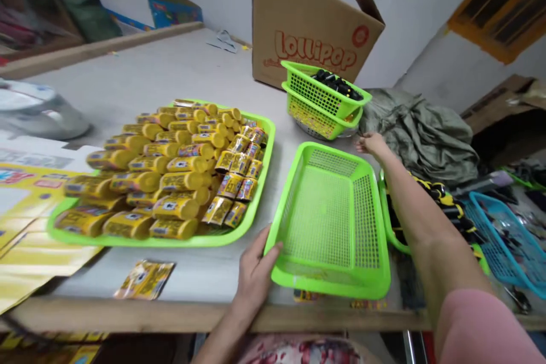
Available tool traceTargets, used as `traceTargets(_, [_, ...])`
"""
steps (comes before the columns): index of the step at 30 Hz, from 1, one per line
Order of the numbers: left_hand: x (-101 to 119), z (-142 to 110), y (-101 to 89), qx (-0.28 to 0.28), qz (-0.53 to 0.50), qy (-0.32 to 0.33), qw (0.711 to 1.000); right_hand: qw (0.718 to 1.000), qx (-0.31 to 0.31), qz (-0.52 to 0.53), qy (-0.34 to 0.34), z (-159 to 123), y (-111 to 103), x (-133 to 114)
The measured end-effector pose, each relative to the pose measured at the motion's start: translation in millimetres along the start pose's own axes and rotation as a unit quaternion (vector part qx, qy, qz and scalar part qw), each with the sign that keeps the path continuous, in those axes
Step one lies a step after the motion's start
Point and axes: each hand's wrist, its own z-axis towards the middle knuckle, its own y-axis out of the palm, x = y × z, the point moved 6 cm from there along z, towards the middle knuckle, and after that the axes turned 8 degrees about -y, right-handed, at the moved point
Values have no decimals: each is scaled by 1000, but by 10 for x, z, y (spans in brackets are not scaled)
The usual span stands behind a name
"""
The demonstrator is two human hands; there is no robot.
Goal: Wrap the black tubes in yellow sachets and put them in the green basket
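Note:
In the head view, my left hand (255, 264) grips the near left corner of an empty green plastic basket (325, 210), thumb over the rim. My right arm stretches forward across that basket's right side. At its end, my right hand (370, 143) is beside two stacked green baskets (321, 94), fingers apart with nothing seen in them. The upper stacked basket carries small black pieces (336, 84); yellow bits show through the lower one. To the left, a green tray (267, 182) is piled with yellow cylindrical containers (179, 182) and shiny gold packets (230, 185).
A cardboard box (315, 28) marked "Lollipop" stands behind the stack. Grey-green cloth (418, 125), a basket of black and yellow pieces (439, 199) and a blue basket (503, 244) are on the right. One flat gold packet (145, 280) lies near the wooden table edge (162, 314).

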Motion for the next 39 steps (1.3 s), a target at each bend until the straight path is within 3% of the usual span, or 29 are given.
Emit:
traceTargets(3, [50, 9, -48, 65, 3, 17, 998, 999, -16, -38, 10, -371, -266, -70])
traceTargets(6, [132, 52, 8, 67, -2, 38, 997, 998, -37, -44, -10, -910, -509, -86])
traceTargets(10, [270, 114, 166, 40, 11, 69, 997, 985, -81, -73, -133, -1795, -748, -116])
traceTargets(13, [361, 187, 277, 41, 46, 112, 992, 964, -61, -122, -228, -2479, -912, -192])
traceTargets(17, [331, 309, 367, 21, 66, 79, 994, 932, -53, -225, -280, -3246, -973, -149])
traceTargets(20, [304, 254, 333, 12, 56, 71, 996, 915, -97, -259, -294, -3657, -832, 115])
traceTargets(25, [219, -156, 80, 56, 53, 113, 991, 910, -161, -262, -278, -3861, -346, 548])
traceTargets(28, [219, -513, -33, 63, 104, 181, 976, 897, -180, -276, -296, -3805, -98, 539])
traceTargets(30, [255, -731, -16, 48, 191, 248, 948, 890, -179, -290, -303, -3749, -78, 504])
traceTargets(33, [255, -931, 223, -65, 304, 336, 889, 897, -114, -322, -281, -3648, -388, 552])
traceTargets(35, [214, -1006, 497, -170, 342, 378, 843, 893, -19, -376, -245, -3595, -810, 671])
traceTargets(37, [155, -1077, 849, -257, 384, 404, 789, 870, 82, -448, -188, -3582, -1301, 850])
traceTargets(39, [71, -1176, 1271, -331, 436, 415, 727, 848, 140, -495, -129, -3596, -1713, 1069])
